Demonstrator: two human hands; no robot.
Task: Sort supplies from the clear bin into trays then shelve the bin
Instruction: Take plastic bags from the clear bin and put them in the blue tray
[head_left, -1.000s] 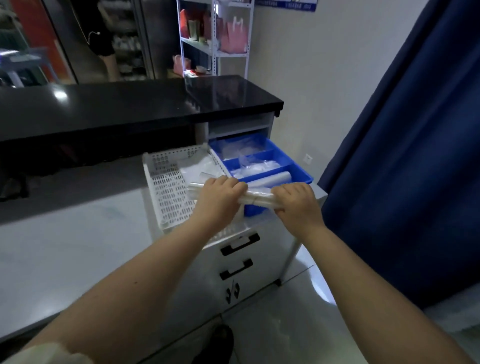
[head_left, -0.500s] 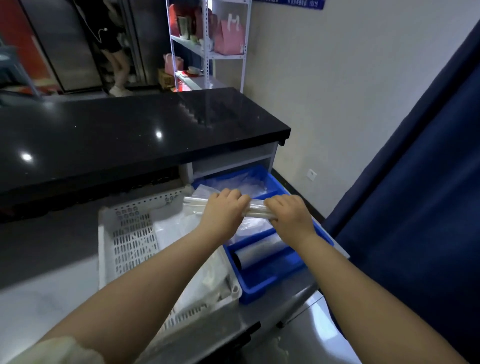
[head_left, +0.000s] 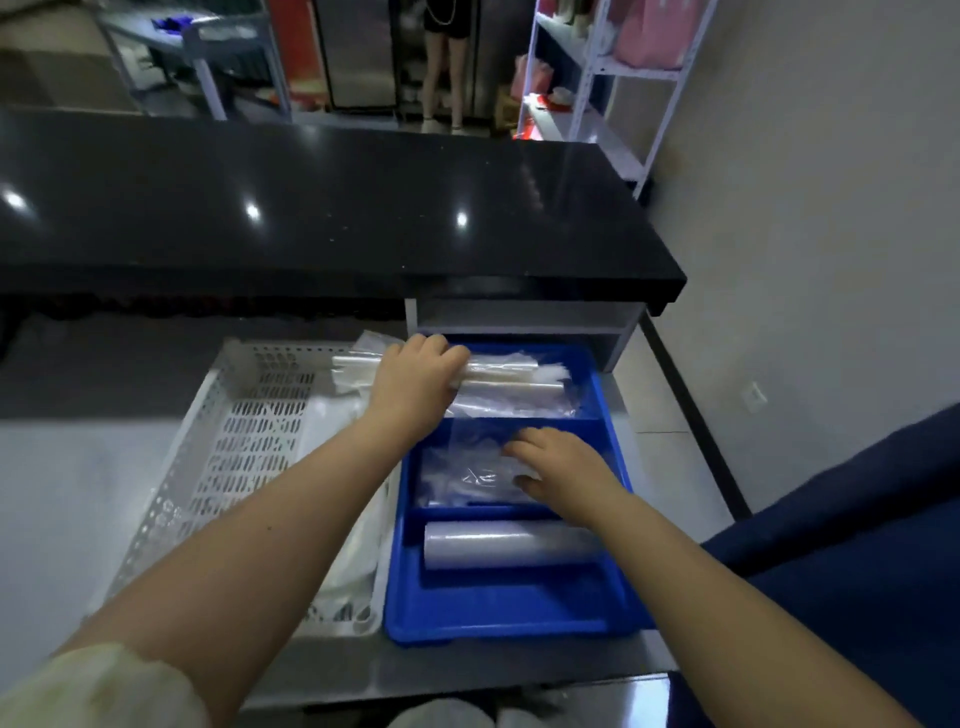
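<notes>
A blue tray (head_left: 506, 618) with three compartments sits on the steel counter. My left hand (head_left: 415, 379) is shut on a bundle of clear plastic bags (head_left: 511, 376) lying across the tray's far compartment. My right hand (head_left: 561, 467) hovers open over the middle compartment, fingers spread above loose clear bags (head_left: 462, 475). A roll of clear film (head_left: 498, 543) lies in the near compartment. Left of the tray stands a white perforated basket (head_left: 249, 431) holding more clear plastic.
A black countertop (head_left: 322, 208) overhangs the far side, with a white open cubby (head_left: 524, 317) under it. A dark blue curtain (head_left: 857, 545) hangs at the right. White shelving (head_left: 613, 67) stands behind. A person's legs (head_left: 441, 78) show in the background.
Both hands carried the bag bundle forward to the tray's far compartment. My right hand let go of it and dropped back over the middle compartment. The view tilted down.
</notes>
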